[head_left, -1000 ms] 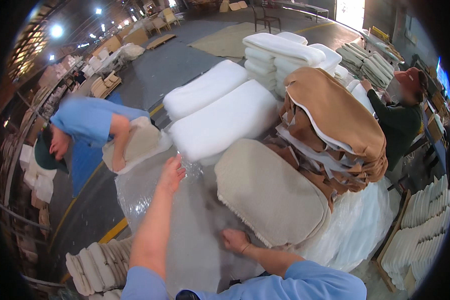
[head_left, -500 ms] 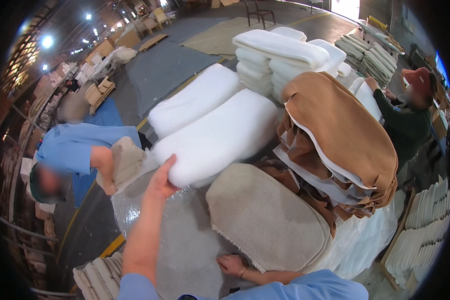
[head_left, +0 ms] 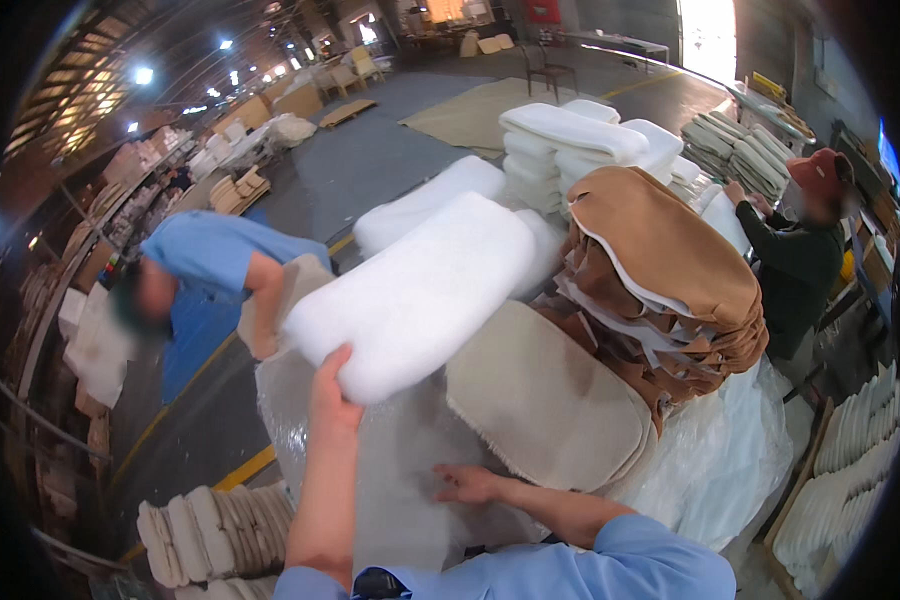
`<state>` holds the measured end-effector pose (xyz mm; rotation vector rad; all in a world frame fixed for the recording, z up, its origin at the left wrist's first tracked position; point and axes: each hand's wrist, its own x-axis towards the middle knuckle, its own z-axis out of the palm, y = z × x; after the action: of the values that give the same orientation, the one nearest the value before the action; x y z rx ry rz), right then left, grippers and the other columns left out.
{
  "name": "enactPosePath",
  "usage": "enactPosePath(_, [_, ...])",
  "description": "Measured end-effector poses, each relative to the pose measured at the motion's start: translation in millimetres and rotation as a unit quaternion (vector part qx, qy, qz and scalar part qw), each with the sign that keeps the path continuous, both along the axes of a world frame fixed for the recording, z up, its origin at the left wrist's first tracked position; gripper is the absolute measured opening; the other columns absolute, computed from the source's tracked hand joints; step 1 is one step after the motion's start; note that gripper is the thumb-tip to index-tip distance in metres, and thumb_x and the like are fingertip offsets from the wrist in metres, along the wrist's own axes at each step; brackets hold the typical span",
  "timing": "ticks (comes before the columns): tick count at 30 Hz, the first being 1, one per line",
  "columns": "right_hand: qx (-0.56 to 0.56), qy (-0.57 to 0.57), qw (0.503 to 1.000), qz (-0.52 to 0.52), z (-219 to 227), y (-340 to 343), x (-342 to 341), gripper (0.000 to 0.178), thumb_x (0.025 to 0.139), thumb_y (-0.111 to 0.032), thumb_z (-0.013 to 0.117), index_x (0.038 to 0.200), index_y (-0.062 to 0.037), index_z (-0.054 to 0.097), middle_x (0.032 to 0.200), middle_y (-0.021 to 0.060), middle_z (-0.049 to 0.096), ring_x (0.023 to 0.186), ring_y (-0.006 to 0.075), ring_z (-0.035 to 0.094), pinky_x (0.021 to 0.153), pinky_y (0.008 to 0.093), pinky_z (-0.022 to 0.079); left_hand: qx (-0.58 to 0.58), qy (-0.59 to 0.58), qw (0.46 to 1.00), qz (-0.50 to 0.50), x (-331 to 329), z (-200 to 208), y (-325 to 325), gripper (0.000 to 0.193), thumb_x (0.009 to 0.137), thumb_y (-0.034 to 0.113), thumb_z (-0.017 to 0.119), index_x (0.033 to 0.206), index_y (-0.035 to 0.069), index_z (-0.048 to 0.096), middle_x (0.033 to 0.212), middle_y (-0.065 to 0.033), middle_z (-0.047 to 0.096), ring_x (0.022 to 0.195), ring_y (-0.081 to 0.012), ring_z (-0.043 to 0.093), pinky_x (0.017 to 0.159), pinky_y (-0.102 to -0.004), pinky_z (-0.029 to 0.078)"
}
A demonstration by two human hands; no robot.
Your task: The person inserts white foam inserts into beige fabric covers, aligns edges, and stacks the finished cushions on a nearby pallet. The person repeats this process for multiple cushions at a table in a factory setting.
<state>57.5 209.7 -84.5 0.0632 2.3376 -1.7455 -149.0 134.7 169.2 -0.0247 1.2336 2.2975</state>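
Note:
My left hand [head_left: 337, 392] grips the near end of a thick white fibre pad [head_left: 415, 290]. Its thumb lies on top and the fingers are hidden beneath. The pad is tilted, its near end raised off the table. Behind it lies another white fibre pad [head_left: 420, 205]. My right hand [head_left: 467, 484] is held low over the plastic-covered table [head_left: 400, 500], fingers apart and holding nothing. Just beyond that hand, flat beige fabric covers [head_left: 550, 395] with frayed edges and rounded ends lie stacked.
A tall pile of brown fabric covers [head_left: 670, 240] stands at the right, with stacked white pads [head_left: 575, 140] behind. A co-worker in a blue shirt [head_left: 235, 250] bends over a beige cover at the left. Another person in dark green [head_left: 795, 255] works at the far right. Rolled beige pieces [head_left: 210, 530] sit lower left.
My left hand has lifted the white pad's near end and drawn it left over the pad behind. My right hand has opened away from the beige covers' edge. The view has shifted.

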Motion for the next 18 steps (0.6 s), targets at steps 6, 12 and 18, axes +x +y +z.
enactPosePath(6, [-0.63, -0.012, 0.765, -0.133, 138.5, -100.4, 35.0, 0.079, 0.103, -0.035, 0.075, 0.167, -0.0164, 0.033, 0.159, 0.0115, 0.052, 0.148, 0.0339, 0.047, 0.124, 0.0521, 0.037, 0.03, -0.02, 0.991, 0.13, 123.5, -43.6, -174.0, 0.066, 0.094, 0.001, 0.071, 0.156, 0.003, 0.047, 0.151, -0.0149, 0.059, 0.14, -0.0347, 0.057, 0.119, -0.0549, 0.049])
enactPosePath(12, [-0.599, -0.09, 0.746, -0.275, 112.7, -189.8, 46.6, 0.065, 0.098, -0.008, 0.075, 0.156, -0.0061, 0.045, 0.151, 0.0142, 0.057, 0.139, 0.0338, 0.056, 0.12, 0.0512, 0.046, 0.016, -0.028, 0.985, 0.168, 243.3, -116.7, -241.4, 0.058, 0.102, 0.008, 0.067, 0.156, 0.003, 0.046, 0.151, -0.0133, 0.059, 0.136, -0.0314, 0.06, 0.115, -0.0513, 0.052])
enactPosePath(18, [-0.53, -0.172, 0.802, -0.217, 52.3, -229.3, 82.9, 0.062, 0.089, -0.001, 0.077, 0.147, 0.0008, 0.055, 0.134, 0.017, 0.068, 0.122, 0.0341, 0.069, 0.107, 0.0527, 0.058, -0.155, -0.155, 0.973, -0.066, 326.8, -144.0, -354.0, 0.06, 0.11, 0.034, 0.065, 0.157, 0.002, 0.048, 0.147, -0.0113, 0.063, 0.138, -0.0249, 0.058, 0.115, -0.0408, 0.047])
